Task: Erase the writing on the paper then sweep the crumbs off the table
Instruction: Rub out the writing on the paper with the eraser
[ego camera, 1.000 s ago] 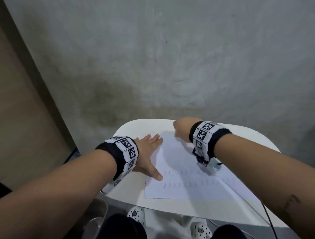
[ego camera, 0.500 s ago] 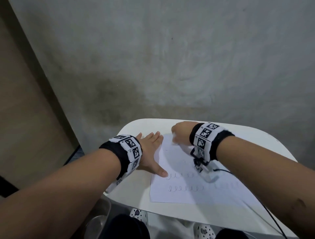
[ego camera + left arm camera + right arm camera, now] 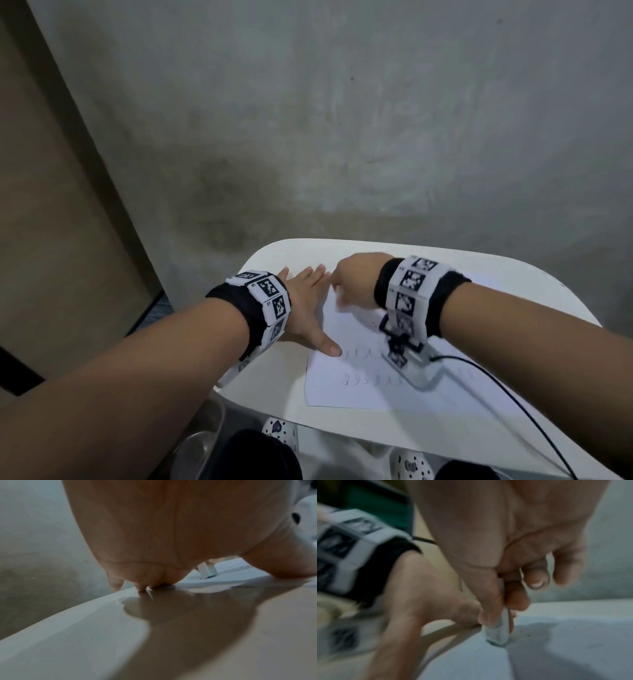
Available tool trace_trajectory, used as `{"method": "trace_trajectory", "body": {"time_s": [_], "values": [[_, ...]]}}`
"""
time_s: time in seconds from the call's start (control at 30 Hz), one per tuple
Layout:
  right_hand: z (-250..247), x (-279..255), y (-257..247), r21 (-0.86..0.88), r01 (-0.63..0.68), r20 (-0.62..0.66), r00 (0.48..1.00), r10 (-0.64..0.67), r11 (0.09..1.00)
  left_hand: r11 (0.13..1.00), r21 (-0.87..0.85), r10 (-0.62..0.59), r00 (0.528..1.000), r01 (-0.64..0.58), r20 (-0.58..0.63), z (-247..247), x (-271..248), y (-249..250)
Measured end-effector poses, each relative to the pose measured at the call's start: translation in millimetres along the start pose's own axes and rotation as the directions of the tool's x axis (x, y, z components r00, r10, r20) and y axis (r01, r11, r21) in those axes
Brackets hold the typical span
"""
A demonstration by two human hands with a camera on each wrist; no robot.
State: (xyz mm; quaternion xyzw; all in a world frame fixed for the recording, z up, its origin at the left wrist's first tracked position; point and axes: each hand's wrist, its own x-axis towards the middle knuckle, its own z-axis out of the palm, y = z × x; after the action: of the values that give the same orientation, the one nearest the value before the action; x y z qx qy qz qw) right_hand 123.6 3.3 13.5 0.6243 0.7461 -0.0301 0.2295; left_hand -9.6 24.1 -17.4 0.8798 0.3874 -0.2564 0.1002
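On the white table [image 3: 394, 250], seen from the head camera, a sheet of paper [image 3: 346, 387] lies flat with two faint rows of looped writing [image 3: 363, 379] across its lower half. The left hand [image 3: 308, 305] lies flat at the sheet's left edge, fingers straight and close together, the thumb [image 3: 327, 346] stretched out onto the paper. The right hand [image 3: 354, 279] is bunched near the sheet's top left corner; its fingers are hidden from this view. A black cable [image 3: 507, 387] trails from the right wrist camera across the table. From the left wrist, the palm [image 3: 163, 534] fills the picture, its fingertips [image 3: 141, 587] touching the table [image 3: 85, 635] beside the paper's edge [image 3: 214, 580]. From the right wrist, blurred, the thumb and fingers [image 3: 491, 601] pinch a small white eraser [image 3: 499, 632], its lower end pressed on the paper [image 3: 556, 655], just beside the left hand [image 3: 419, 595].
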Motion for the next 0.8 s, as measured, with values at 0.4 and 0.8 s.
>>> {"method": "trace_trajectory", "body": {"time_s": [0.4, 0.8], "values": [[-2.4, 6.1, 36.0, 0.015, -0.195, -0.07, 0.978, 0.196, 0.981, 1.0, 0.002, -0.018, 0.999, 0.018, -0.027, 4.7, 1.0, -0.1], [0.6, -12.1, 9.5, -0.013, -0.079, -0.049, 0.996, 0.078, 0.997, 1.0, 0.005, -0.019, 0.999, 0.019, -0.032, 4.6, -0.6, 1.4]]}}
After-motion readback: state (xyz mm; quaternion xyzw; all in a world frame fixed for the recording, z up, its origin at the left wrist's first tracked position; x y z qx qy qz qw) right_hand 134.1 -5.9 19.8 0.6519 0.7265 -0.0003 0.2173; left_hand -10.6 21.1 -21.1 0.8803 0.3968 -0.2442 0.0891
